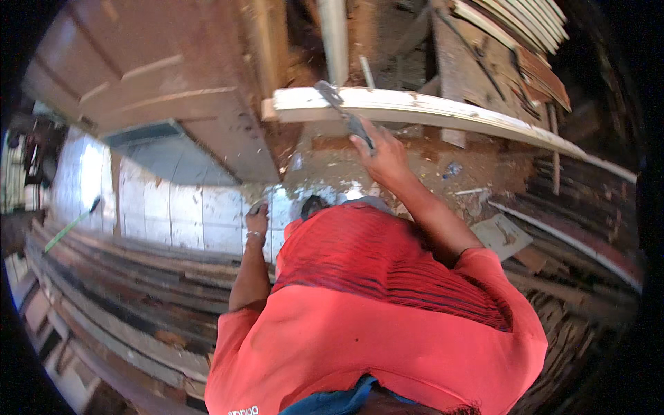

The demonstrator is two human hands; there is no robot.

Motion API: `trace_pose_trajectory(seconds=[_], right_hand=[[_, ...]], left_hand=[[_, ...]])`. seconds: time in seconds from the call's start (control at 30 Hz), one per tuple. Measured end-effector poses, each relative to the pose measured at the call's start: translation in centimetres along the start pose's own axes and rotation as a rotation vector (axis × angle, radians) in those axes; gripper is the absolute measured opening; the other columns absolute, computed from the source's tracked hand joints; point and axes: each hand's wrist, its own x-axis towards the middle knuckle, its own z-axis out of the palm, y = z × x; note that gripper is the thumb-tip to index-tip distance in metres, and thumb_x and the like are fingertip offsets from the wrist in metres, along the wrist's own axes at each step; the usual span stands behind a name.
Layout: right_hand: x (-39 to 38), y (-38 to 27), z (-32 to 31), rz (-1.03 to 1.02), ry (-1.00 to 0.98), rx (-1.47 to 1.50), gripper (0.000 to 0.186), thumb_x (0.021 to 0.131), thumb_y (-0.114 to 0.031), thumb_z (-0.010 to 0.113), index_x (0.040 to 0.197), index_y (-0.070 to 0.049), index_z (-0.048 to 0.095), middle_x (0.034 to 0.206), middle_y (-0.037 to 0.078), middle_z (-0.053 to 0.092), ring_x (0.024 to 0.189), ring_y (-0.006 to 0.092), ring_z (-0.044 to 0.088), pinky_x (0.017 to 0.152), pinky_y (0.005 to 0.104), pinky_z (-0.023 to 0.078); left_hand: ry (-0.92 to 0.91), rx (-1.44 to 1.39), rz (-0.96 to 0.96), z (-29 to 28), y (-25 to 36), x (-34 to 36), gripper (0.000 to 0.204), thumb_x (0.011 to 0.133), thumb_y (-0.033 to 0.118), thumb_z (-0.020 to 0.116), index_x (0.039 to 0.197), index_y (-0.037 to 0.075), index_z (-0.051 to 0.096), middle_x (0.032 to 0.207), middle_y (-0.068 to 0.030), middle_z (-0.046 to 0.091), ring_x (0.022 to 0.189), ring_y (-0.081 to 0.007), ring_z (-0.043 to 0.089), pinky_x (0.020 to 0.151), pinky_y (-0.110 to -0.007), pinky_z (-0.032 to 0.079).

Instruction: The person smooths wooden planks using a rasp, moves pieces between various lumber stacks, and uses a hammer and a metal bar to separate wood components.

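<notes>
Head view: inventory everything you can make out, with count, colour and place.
plank: 1, white, across upper middle
tool: 1, grey, at plank's left end
door: 1, brown, upper left
panel: 1, grey-blue, left of centre
tiles: several, white, left-centre floor
boards: many, brown, lower left
slats: several, pale, upper right
stick: 1, green, far left
sheet: 1, pale, right of centre
shirt: 1, red, lower centre
left grip: 1, bare, above tiles, contents unclear
right grip: 1, bare, around tool handle
</notes>
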Motion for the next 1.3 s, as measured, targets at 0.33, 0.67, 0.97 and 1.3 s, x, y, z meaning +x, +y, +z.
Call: trace_pose_trajectory(seconds=[0.33, 0.67, 0.97, 1.3], right_hand=[[-2.0, 20.2, -10.7, 0.554, 0.374, 0.003, 0.044, 0.096, -0.039, 0.057, 0.129, -0.009, 0.06, 0.099, 0.027, 0.068, 0.094, 0.0439, 0.066, 0.08, 0.0483, 0.052], [-5.3, 11.8, -6.7, 0.213, 0.046, 0.09, 0.057, 0.097, -0.052, 0.05, 0.146, -0.023, 0.043, 0.112, 0.029, 0.064, 0.101, 0.0456, 0.064, 0.089, 0.054, 0.05], [-5.9, 40.4, -22.5, 0.572, 0.441, 0.059, 0.042, 0.094, -0.042, 0.057, 0.126, -0.015, 0.061, 0.095, 0.028, 0.068, 0.091, 0.0469, 0.065, 0.081, 0.0534, 0.053], [-7.5, 39.2, -20.9, 0.245, 0.203, 0.139, 0.049, 0.094, -0.041, 0.056, 0.138, -0.019, 0.05, 0.095, 0.024, 0.068, 0.087, 0.0439, 0.067, 0.077, 0.052, 0.054]], left_hand=[[0.0, 0.062, 0.658, 8.0, 18.8, -2.5, 0.06, 0.092, 0.024, 0.07, 0.139, -0.006, 0.046, 0.135, -0.0193, 0.055, 0.118, -0.0279, 0.056, 0.101, -0.037, 0.044], [0.165, 0.017, 0.716, 15.3, 29.2, -1.3, 0.062, 0.093, 0.026, 0.065, 0.142, -0.006, 0.043, 0.138, -0.0186, 0.051, 0.118, -0.0247, 0.052, 0.102, -0.035, 0.039], [0.511, 0.172, 0.697, 23.3, 31.9, -7.9, 0.066, 0.088, 0.033, 0.073, 0.142, 0.004, 0.047, 0.122, -0.0202, 0.06, 0.089, -0.0241, 0.062, 0.066, -0.037, 0.055], [0.338, 0.413, 1.183, 45.2, 32.7, -18.0, 0.068, 0.092, 0.032, 0.069, 0.142, -0.006, 0.042, 0.148, -0.0248, 0.04, 0.138, -0.0366, 0.036, 0.116, -0.044, 0.023]])
